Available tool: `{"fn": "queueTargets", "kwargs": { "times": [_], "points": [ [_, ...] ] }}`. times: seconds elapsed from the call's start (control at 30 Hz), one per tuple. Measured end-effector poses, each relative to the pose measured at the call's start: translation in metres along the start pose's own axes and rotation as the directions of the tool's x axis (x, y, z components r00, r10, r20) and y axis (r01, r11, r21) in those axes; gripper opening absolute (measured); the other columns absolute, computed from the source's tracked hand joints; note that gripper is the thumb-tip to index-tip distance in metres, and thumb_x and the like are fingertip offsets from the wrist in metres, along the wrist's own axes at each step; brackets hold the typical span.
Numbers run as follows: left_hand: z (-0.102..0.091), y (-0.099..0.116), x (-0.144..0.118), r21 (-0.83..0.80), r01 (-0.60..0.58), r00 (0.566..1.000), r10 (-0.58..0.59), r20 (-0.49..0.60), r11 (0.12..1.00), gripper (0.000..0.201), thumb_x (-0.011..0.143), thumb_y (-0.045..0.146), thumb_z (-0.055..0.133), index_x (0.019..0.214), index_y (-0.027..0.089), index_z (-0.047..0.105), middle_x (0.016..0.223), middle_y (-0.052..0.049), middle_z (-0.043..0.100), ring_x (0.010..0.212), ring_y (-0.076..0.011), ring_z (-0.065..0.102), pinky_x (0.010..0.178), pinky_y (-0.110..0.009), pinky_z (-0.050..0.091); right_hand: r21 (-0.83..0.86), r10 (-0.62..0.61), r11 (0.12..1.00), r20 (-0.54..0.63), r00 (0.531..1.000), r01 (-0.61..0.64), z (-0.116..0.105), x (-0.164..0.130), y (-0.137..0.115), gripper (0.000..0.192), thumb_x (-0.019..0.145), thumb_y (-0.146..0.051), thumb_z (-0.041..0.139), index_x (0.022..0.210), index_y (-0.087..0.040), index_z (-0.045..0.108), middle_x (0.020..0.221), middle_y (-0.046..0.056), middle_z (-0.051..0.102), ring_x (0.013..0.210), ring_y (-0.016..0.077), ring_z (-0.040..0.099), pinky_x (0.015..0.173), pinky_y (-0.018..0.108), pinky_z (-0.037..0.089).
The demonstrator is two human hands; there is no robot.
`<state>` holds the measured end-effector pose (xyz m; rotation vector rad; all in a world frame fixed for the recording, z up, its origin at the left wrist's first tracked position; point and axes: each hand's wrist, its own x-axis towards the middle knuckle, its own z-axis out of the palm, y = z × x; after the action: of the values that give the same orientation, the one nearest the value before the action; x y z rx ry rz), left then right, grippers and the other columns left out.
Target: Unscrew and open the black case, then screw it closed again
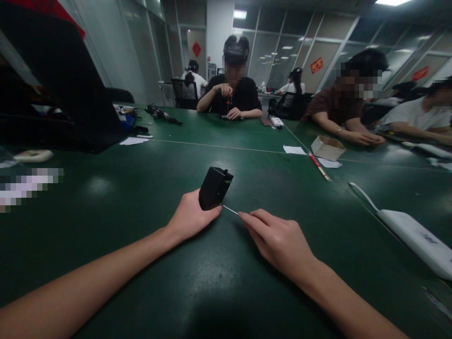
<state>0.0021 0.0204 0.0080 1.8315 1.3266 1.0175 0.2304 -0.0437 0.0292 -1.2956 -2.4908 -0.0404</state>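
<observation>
Gripping black box, hands mid-table.

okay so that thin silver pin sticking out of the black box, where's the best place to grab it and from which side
Pinch the thin pin at its free outer end, coming from the right, as the right hand fingers do. Its other end meets the black box, which the left hand steadies on the table.

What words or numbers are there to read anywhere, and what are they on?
None can be read.
Red signs on the glass walls: marks too blurred.
White device on the green table: small dark print, too small.
Black box in the left hand: no writing shows.
</observation>
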Motion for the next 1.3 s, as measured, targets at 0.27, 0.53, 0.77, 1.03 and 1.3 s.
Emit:
{"fn": "queueTargets", "kwargs": {
  "times": [0.27, 0.53, 0.77, 1.03, 1.3],
  "points": [
    [-0.005, 0.006, 0.000, -0.078, 0.073, 0.993, -0.066, 0.094, 0.994, 0.035, 0.084, 0.050, 0.062, 0.083, 0.015, 0.061, 0.066, -0.002, 0.066, 0.063, -0.0188, 0.063, 0.061, -0.028, 0.046, 0.519, 0.313, 0.832, -0.149, 0.938, -0.195, -0.003, 0.010, -0.006, 0.023, 0.092, -0.024, 0.062, 0.112, -0.019, 0.072, 0.104, 0.004, 0.075, 0.089, 0.0190, 0.070, 0.083, 0.031, 0.054],
    [-0.003, 0.005, -0.002, -0.037, 0.015, 0.995, -0.011, 0.103, 0.999, 0.035, 0.086, 0.050, 0.059, 0.081, 0.015, 0.060, 0.064, -0.001, 0.065, 0.059, -0.0172, 0.061, 0.058, -0.027, 0.045, 0.606, 0.351, 0.765, -0.105, 0.931, -0.220, -0.005, 0.009, -0.014, 0.022, 0.090, -0.025, 0.063, 0.109, -0.020, 0.074, 0.100, 0.003, 0.077, 0.082, 0.0187, 0.070, 0.080, 0.032, 0.054],
    [-0.002, 0.005, -0.002, 0.045, -0.021, 0.997, 0.018, 0.077, 0.999, 0.034, 0.085, 0.048, 0.060, 0.081, 0.015, 0.063, 0.070, -0.003, 0.066, 0.065, -0.0184, 0.061, 0.060, -0.028, 0.044, 0.572, 0.327, 0.795, -0.128, 0.936, -0.200, -0.005, 0.010, -0.013, 0.022, 0.090, -0.025, 0.063, 0.109, -0.020, 0.074, 0.101, 0.004, 0.077, 0.083, 0.0196, 0.071, 0.079, 0.033, 0.055],
    [-0.001, 0.006, -0.004, 0.066, -0.017, 0.998, 0.013, 0.054, 0.998, 0.035, 0.084, 0.050, 0.061, 0.082, 0.015, 0.062, 0.071, -0.003, 0.066, 0.065, -0.0188, 0.061, 0.059, -0.029, 0.043, 0.292, 0.114, 0.956, -0.254, 0.961, -0.036, -0.003, 0.005, -0.009, 0.026, 0.095, -0.020, 0.057, 0.117, -0.012, 0.069, 0.097, 0.007, 0.074, 0.079, 0.0164, 0.069, 0.070, 0.026, 0.053],
    [0.005, 0.004, -0.004, 0.108, -0.080, 0.997, 0.081, -0.006, 0.991, 0.033, 0.083, 0.048, 0.062, 0.076, 0.016, 0.062, 0.066, -0.001, 0.061, 0.058, -0.0158, 0.055, 0.054, -0.027, 0.038, -0.529, -0.285, 0.841, -0.247, 0.926, 0.117, -0.016, -0.003, -0.006, 0.032, 0.095, -0.009, 0.052, 0.123, -0.013, 0.066, 0.084, 0.005, 0.071, 0.060, 0.0144, 0.058, 0.053, 0.029, 0.036]
  ]
}}
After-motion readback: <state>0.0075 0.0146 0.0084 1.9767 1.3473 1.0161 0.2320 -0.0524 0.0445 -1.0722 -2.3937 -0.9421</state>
